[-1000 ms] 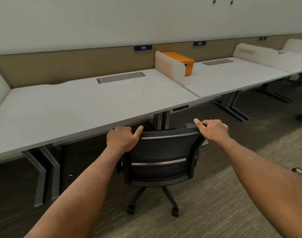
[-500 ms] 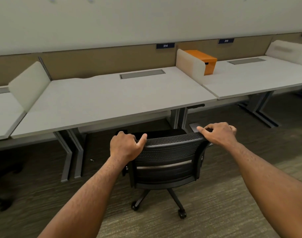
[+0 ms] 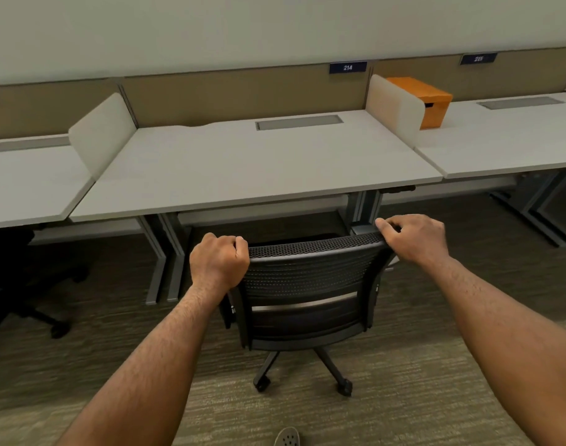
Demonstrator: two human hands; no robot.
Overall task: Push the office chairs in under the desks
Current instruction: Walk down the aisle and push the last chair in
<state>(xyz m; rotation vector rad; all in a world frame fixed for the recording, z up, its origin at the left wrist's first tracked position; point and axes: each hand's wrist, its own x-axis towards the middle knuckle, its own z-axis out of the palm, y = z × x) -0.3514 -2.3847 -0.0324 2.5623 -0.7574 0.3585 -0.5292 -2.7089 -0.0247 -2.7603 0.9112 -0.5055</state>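
Gripping the top rail of the chair (image 3: 307, 284), left hand (image 3: 219, 263) and right hand (image 3: 413, 238) curl closed at its corners; the seat sits just under the front edge of the desk (image 3: 243, 165). Risk: a skewed push drives it against the desk leg (image 3: 363, 207). Count: three desks, two chairs, one orange box (image 3: 431, 103).

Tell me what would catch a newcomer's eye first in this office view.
Two bare hands, left hand and right hand, grip the top corners of a black mesh-backed office chair in front of the long white desk. Farther right, a bright orange box sits behind a white divider panel.
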